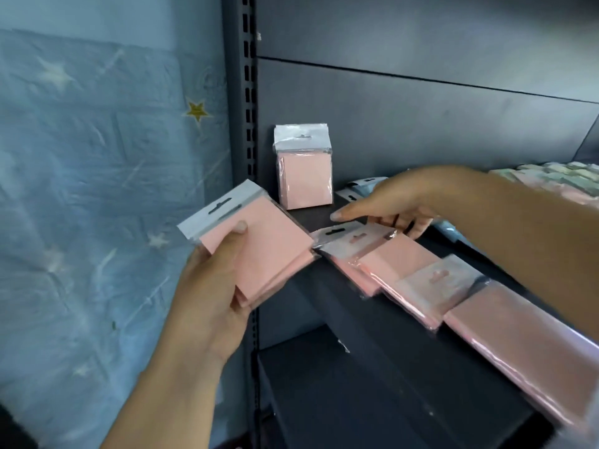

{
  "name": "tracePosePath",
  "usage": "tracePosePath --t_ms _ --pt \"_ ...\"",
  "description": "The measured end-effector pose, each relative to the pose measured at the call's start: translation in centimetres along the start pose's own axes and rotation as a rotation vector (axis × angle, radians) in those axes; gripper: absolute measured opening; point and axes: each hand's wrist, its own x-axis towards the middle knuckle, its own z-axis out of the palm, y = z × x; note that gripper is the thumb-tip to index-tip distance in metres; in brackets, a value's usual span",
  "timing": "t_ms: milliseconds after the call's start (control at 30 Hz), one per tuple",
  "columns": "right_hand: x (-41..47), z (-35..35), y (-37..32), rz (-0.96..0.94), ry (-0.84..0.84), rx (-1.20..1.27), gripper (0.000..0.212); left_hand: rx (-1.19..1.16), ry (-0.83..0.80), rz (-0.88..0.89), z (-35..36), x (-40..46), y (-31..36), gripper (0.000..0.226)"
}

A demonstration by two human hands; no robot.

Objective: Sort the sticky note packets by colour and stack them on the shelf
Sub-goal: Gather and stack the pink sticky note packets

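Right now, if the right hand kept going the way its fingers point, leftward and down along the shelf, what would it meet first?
Most likely the nearest pink packet lying flat in the row on the shelf; the right hand hovers just above its white header. Depth is unclear, so it may already touch it.

The light around me is dim, cool and even, with a bluish cast and soft shadows gathering under the shelf (405,367). Faint glare streaks the plastic wrap of the pink packets (534,335) at lower right. Everything looks slightly soft. The far right edge smears into blur, and the wide lens bends straight lines near the borders.
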Motion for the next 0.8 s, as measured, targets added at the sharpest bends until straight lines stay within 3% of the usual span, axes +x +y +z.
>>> tracePosePath --t_ms 100,200,367,500,633,800 --pt "0.8 0.5 -0.4 0.044 0.015 0.024 0.022 -0.006 -0.023 -0.044 -0.4 -0.4 -0.1 0.01" --pt "1.0 0.2 -0.4 0.01 -0.014 0.18 0.015 -0.009 -0.052 -0.079 -1.0 -0.2 0.0 0.018" --pt "0.2 -0.8 0.0 -0.245 0.088 0.714 0.019 0.014 -0.16 -0.035 -1.3 0.5 0.6 0.023" --pt "-1.2 -1.9 -0.1 -0.497 0.187 1.032 0.016 0.02 -0.153 -0.006 -1.0 2.0 1.0 0.025" --pt "-2.8 -2.3 -1.1 -0.639 0.242 1.116 0.017 0.028 -0.131 -0.018 -0.3 3.4 1.2 0.018" --pt "-2.5 -1.5 -3.0 -0.57 0.266 1.089 0.012 0.035 -0.279 -0.024 1.0 3.4 1.3 0.031"
